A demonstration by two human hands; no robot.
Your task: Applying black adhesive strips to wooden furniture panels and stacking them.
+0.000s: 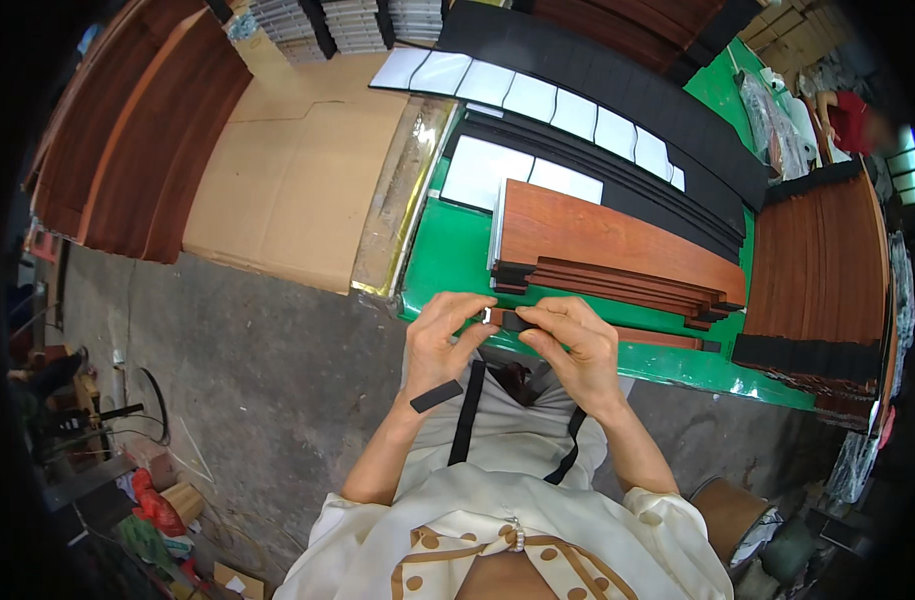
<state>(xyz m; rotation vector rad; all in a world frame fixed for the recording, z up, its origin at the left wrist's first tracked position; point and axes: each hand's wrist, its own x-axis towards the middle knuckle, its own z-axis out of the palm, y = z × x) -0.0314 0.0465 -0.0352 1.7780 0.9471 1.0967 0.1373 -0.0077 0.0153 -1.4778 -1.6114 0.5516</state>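
Note:
A narrow reddish-brown slat (663, 339) lies along the near edge of the green table, with a black band at its far right end. My left hand (440, 335) pinches the slat's left end, where a small whitish patch shows between the fingertips. Close beside it, my right hand (578, 348) is closed on a short black strip (515, 321) that lies across the slat. Another black strip (436, 397) rests on my left wrist. Just beyond my hands, brown slats are stacked, the top one (618, 232) broad side up, with black bands at their ends.
White pieces (538, 92) and long black strips (618, 165) lie behind the stack on the green table (448, 245). Cardboard (288, 190) covers the surface at left, beside dark brown boards (143, 130). More brown slats (813, 260) stand at right. A person in red (850, 122) is farther back.

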